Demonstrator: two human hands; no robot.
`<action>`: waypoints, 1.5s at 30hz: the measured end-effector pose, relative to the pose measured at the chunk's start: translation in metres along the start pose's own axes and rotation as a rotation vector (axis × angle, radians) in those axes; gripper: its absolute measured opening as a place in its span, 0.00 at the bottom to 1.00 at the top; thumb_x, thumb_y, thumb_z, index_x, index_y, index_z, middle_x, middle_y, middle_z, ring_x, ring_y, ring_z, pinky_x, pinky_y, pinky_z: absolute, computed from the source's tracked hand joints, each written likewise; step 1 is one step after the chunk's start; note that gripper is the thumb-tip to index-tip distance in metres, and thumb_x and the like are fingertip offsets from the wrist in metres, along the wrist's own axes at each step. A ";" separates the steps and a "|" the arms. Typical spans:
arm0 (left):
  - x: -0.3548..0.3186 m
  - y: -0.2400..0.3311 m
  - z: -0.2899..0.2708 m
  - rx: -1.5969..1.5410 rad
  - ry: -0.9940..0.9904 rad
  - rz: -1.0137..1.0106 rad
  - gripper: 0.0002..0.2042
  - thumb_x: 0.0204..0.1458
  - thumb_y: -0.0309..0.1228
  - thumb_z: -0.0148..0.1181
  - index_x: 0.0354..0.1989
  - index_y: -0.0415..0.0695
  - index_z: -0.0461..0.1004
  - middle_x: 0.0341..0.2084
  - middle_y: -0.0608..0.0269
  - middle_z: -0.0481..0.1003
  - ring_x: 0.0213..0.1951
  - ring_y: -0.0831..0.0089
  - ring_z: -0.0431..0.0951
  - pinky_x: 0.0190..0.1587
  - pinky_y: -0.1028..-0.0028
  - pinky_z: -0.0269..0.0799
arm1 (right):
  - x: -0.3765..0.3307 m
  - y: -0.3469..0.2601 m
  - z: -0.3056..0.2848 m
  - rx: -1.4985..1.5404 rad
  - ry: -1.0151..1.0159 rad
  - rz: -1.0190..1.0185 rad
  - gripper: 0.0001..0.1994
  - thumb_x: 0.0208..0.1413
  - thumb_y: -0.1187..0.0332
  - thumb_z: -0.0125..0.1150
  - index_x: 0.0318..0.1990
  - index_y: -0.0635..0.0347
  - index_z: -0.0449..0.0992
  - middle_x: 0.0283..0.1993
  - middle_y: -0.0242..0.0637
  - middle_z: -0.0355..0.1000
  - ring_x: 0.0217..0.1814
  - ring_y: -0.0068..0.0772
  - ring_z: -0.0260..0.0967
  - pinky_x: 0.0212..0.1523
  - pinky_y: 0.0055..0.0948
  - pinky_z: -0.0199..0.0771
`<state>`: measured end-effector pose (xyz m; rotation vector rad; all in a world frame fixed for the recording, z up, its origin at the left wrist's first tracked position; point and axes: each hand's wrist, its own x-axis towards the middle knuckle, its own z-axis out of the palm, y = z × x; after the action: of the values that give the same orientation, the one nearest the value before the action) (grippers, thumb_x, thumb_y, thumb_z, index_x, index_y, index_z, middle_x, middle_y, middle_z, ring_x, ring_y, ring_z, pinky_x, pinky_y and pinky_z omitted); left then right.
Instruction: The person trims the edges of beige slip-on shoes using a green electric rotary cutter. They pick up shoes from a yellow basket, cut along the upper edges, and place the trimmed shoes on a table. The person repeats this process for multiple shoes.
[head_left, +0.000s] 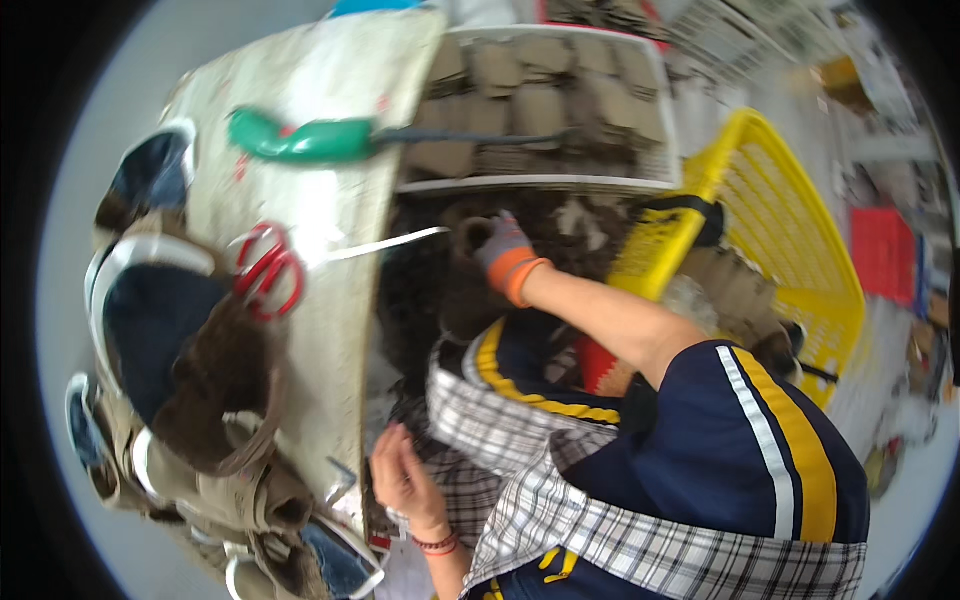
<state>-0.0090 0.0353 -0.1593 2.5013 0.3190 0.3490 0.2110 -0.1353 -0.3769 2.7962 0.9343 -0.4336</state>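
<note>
My right hand (507, 252), in a grey and orange glove, reaches forward past the table edge. Its fingers are closed on a dark brown piece (468, 290) that looks like a suede shoe upper; blur hides its outline. Near the table's front edge is my bare left hand (408, 478), with bracelets at the wrist. Its fingers are loosely stretched and nothing shows in them. On the table lie red-handled scissors (268, 270) and a green-handled tool (310, 138) with a long metal shaft that sticks out over the edge.
Brown shoe uppers with blue linings (160, 335) pile along the table's (330, 215) left side. A white crate (672, 120) of stacked brown pieces stands ahead. To the right is a yellow basket (835, 260) holding more brown pieces. Dark scraps (580, 225) lie below the crate.
</note>
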 end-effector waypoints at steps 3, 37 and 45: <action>0.017 0.039 0.011 -0.175 -0.007 -0.077 0.13 0.56 0.19 0.50 0.49 0.35 0.71 0.48 0.51 0.71 0.38 0.69 0.75 0.32 0.77 0.72 | -0.082 0.021 -0.135 -0.173 0.102 -0.040 0.14 0.50 0.66 0.51 0.40 0.60 0.80 0.44 0.44 0.76 0.54 0.55 0.67 0.53 0.56 0.59; 0.200 -0.167 -0.249 0.293 -0.123 -0.648 0.30 0.45 0.22 0.45 0.62 0.52 0.63 0.52 0.67 0.69 0.45 0.75 0.68 0.45 0.73 0.62 | -0.582 0.313 0.233 2.161 0.512 2.028 0.39 0.60 0.45 0.45 0.70 0.53 0.37 0.74 0.38 0.30 0.75 0.38 0.27 0.73 0.40 0.39; 0.114 -0.049 -0.200 0.139 0.078 -0.204 0.20 0.57 0.26 0.47 0.60 0.49 0.65 0.58 0.61 0.63 0.53 0.67 0.67 0.53 0.72 0.62 | -0.537 0.372 0.339 2.604 3.222 1.298 0.37 0.59 0.41 0.40 0.69 0.51 0.45 0.74 0.35 0.36 0.75 0.38 0.33 0.68 0.45 0.43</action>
<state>0.0268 0.2131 -0.0095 2.5647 0.6447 0.3526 -0.0476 -0.8128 -0.5014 0.7278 0.9703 -1.1748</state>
